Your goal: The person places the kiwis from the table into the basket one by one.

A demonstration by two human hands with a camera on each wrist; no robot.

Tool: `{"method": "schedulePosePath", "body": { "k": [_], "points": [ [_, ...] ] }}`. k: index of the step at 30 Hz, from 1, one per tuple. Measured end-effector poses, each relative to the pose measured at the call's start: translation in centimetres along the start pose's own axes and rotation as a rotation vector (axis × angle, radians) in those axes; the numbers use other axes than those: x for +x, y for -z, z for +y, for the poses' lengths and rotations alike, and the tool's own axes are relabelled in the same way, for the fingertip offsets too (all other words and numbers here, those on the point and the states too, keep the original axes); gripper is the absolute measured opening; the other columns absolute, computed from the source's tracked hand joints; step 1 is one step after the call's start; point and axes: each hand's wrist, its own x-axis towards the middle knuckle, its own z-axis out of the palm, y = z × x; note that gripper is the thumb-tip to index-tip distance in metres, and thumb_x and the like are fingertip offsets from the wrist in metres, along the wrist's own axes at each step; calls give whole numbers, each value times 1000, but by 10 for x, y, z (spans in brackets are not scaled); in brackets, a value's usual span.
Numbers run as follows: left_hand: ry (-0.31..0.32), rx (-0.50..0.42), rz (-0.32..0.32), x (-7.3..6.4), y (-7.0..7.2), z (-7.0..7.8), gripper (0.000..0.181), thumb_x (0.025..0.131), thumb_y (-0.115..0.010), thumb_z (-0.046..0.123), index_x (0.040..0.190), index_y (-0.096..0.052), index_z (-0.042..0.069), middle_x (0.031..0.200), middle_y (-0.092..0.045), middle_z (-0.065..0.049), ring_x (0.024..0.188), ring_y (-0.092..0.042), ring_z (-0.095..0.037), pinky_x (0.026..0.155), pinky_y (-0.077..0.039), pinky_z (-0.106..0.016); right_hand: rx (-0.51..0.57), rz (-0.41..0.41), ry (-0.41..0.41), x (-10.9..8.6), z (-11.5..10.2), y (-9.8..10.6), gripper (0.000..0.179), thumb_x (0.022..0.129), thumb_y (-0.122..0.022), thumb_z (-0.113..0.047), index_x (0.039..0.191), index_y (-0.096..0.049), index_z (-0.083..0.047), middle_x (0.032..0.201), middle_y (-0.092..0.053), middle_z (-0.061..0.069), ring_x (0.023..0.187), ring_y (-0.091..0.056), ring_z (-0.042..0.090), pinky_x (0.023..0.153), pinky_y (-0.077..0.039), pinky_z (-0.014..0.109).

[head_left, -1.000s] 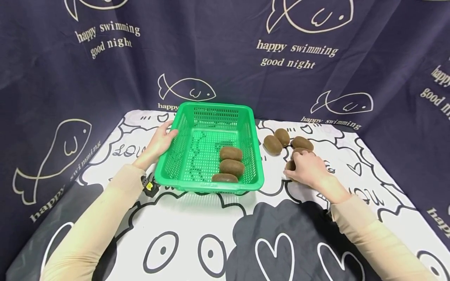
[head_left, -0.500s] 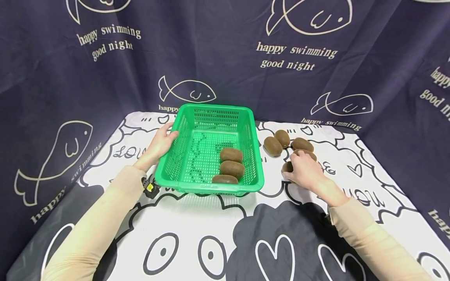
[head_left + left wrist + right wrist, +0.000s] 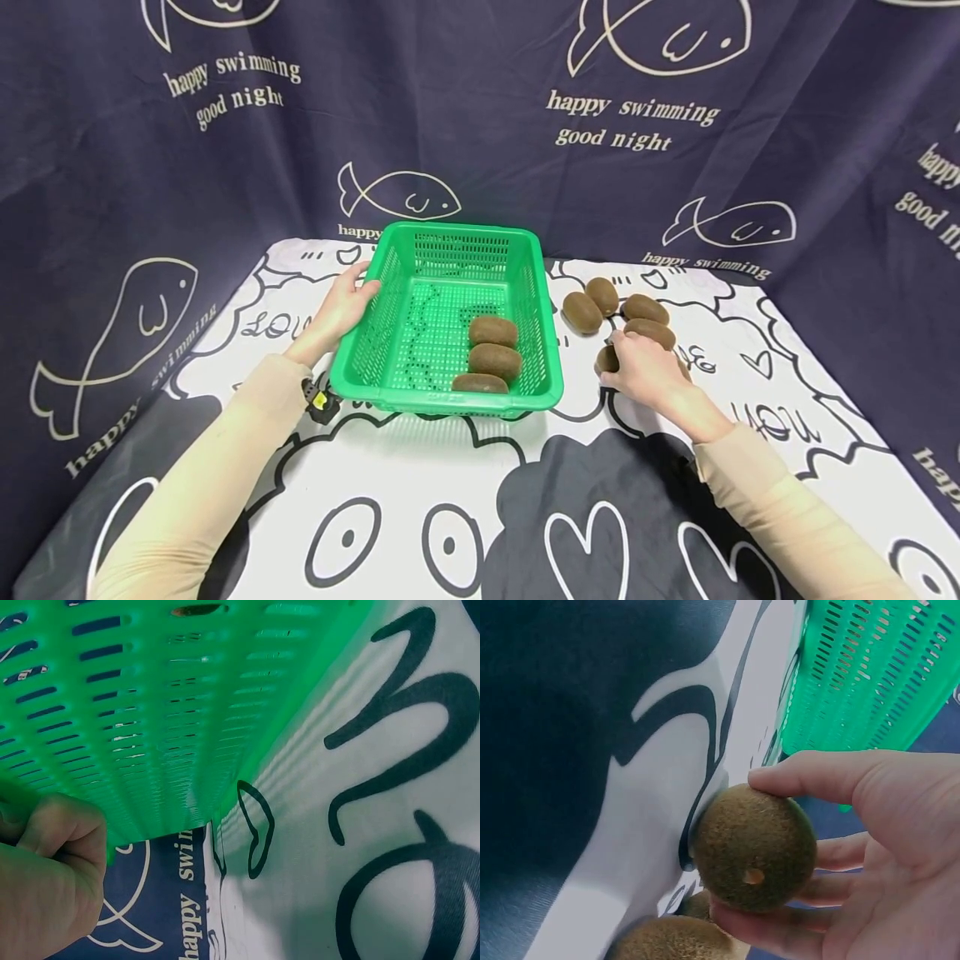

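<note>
In the head view my left hand [image 3: 345, 304] grips the left rim of a green plastic basket [image 3: 446, 398]; the left wrist view shows its bent fingers against the slotted wall. Three brown kiwis, one of them this kiwi [image 3: 495, 361], lie in a row along the basket's right side. To the right of the basket, my right hand [image 3: 648, 371] holds another kiwi [image 3: 754, 847] between thumb and fingers, low over the cloth. Its underside contact is hard to tell. Behind that hand a kiwi [image 3: 649, 333] lies close to the fingers.
Further kiwis, such as this far one [image 3: 602, 296] and its neighbour [image 3: 582, 312], lie loose to the right of the basket. A patterned white and dark cloth [image 3: 405, 475] covers the table. A dark blue curtain [image 3: 495, 108] with fish prints hangs behind.
My right hand has closed on the kiwi and shifted slightly left with it, uncovering more of the kiwi behind. The left hand and basket stay in place.
</note>
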Motion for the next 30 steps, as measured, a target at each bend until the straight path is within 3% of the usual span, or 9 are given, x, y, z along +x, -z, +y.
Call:
{"method": "schedulePosePath", "body": {
  "k": [7, 16, 26, 30],
  "points": [
    [5, 4, 0, 0, 0, 0, 53, 102, -41, 21, 152, -27, 9, 124, -56, -29, 80, -64, -19, 69, -59, -26, 74, -7, -7, 4, 0, 1, 35, 74, -76, -26, 94, -57, -5, 86, -63, 15, 72, -60, 33, 51, -47, 48],
    [5, -5, -1, 0, 0, -1, 53, 102, -40, 20, 152, -26, 9, 123, -56, -30, 82, -65, -23, 70, -60, -29, 109, 15, 34, 11, -10, 15, 42, 77, -75, -27, 106, -59, 0, 95, -66, 20, 81, -63, 38, 67, -51, 53],
    [11, 0, -1, 0, 0, -1, 54, 102, -40, 20, 152, -25, 8, 121, -57, -29, 81, -65, -21, 69, -59, -27, 142, 51, 48, 22, -24, 37, 41, 76, -70, -23, 108, -60, 1, 92, -68, 17, 85, -64, 37, 72, -51, 51],
    [11, -8, 0, 0, 0, -1, 54, 102, -41, 19, 152, -26, 8, 120, -57, -30, 80, -65, -22, 68, -59, -27, 151, 80, 68, 26, -29, 42, 40, 75, -71, -23, 106, -61, 0, 85, -68, 13, 78, -63, 33, 68, -51, 46]
  ]
}}
